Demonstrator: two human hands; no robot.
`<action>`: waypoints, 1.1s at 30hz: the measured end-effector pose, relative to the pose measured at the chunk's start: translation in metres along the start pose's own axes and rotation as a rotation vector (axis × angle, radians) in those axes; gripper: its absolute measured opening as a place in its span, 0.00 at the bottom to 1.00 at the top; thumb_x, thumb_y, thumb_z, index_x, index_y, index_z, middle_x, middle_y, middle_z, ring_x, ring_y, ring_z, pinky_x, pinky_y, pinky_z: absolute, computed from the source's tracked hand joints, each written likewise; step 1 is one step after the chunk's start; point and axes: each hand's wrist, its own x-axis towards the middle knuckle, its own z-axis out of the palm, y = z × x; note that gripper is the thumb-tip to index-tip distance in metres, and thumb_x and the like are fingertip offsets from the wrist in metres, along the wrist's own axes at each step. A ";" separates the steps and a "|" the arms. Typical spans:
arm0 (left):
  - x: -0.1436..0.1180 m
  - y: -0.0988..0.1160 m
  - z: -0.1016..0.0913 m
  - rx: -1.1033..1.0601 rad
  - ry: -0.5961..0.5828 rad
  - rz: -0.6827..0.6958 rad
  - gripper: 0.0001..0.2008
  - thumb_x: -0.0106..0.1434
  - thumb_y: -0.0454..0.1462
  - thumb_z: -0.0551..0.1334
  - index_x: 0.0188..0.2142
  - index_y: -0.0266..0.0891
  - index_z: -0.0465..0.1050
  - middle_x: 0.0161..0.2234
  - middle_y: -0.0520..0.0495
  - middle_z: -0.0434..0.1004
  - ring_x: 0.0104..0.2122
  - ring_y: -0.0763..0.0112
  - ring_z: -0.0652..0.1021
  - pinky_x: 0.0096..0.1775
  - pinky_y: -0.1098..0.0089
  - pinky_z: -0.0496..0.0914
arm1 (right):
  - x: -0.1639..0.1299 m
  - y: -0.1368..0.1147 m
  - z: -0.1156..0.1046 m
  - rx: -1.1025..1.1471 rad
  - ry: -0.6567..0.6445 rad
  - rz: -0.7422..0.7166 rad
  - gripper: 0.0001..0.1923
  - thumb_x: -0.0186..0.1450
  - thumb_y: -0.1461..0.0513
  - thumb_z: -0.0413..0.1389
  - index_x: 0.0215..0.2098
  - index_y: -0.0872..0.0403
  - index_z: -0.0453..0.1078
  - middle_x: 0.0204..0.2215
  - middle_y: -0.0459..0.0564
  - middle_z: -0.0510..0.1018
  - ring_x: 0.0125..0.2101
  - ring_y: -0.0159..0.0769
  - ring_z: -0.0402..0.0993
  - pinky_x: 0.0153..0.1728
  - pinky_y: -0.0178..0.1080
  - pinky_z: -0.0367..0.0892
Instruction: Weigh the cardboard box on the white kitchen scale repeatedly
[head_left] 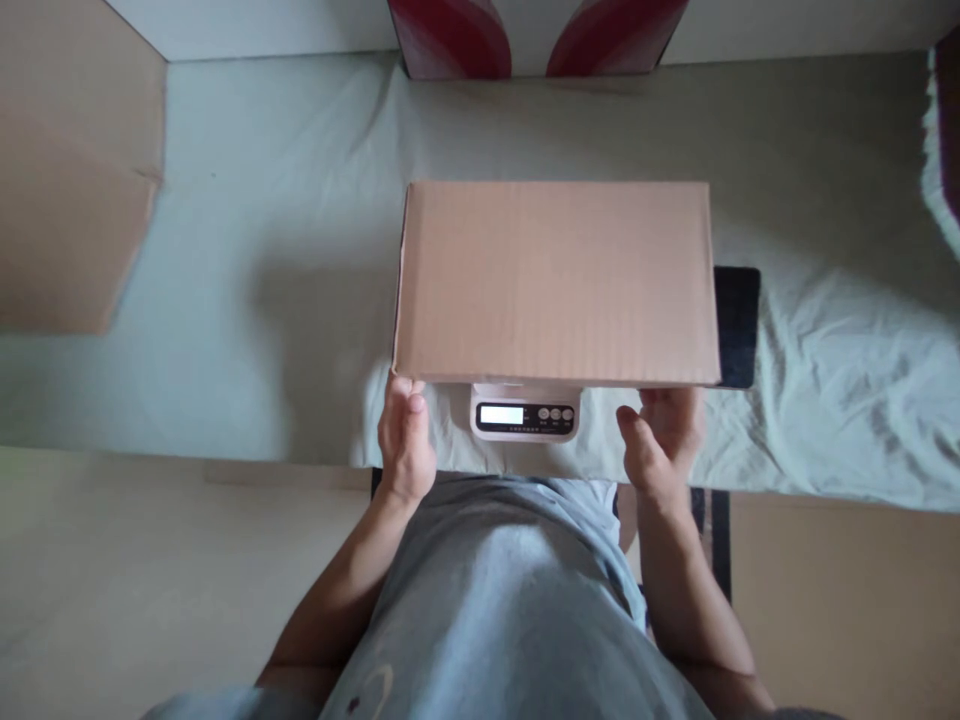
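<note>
Both hands palm-up under cardboard box [555, 282] near edge, left hand [406, 440], right hand [663, 443], fingers gripping it

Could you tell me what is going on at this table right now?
A person stands at a table covered with a pale cloth, with a flat cardboard box sitting on a small digital scale. The left hand and right hand are at the box's near edge, one at each corner, fingers curled under it. The scale's display faces the person, but no reading is legible. A dark flat object pokes out from behind the box on the right, and another piece of cardboard lies at the far left.
</note>
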 end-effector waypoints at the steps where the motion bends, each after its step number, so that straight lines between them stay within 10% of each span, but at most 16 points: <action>1: 0.004 0.002 0.000 -0.007 0.005 0.016 0.13 0.68 0.45 0.50 0.40 0.44 0.70 0.37 0.48 0.71 0.42 0.67 0.74 0.52 0.60 0.68 | 0.004 -0.003 0.002 -0.004 0.004 -0.022 0.21 0.54 0.58 0.60 0.47 0.47 0.68 0.45 0.49 0.73 0.49 0.43 0.70 0.54 0.52 0.65; 16: 0.117 0.010 0.035 -0.189 -0.129 0.261 0.19 0.62 0.54 0.54 0.48 0.51 0.64 0.49 0.48 0.70 0.56 0.61 0.69 0.58 0.60 0.62 | 0.091 -0.011 0.029 0.019 -0.128 -0.094 0.26 0.51 0.64 0.55 0.48 0.42 0.64 0.47 0.46 0.71 0.53 0.42 0.67 0.59 0.51 0.63; 33: 0.126 -0.034 0.040 -0.084 -0.177 0.109 0.28 0.62 0.56 0.52 0.56 0.45 0.59 0.60 0.41 0.63 0.61 0.58 0.65 0.62 0.57 0.57 | 0.108 0.049 0.032 -0.089 -0.140 0.041 0.28 0.51 0.68 0.53 0.50 0.45 0.61 0.52 0.47 0.70 0.54 0.44 0.67 0.58 0.58 0.61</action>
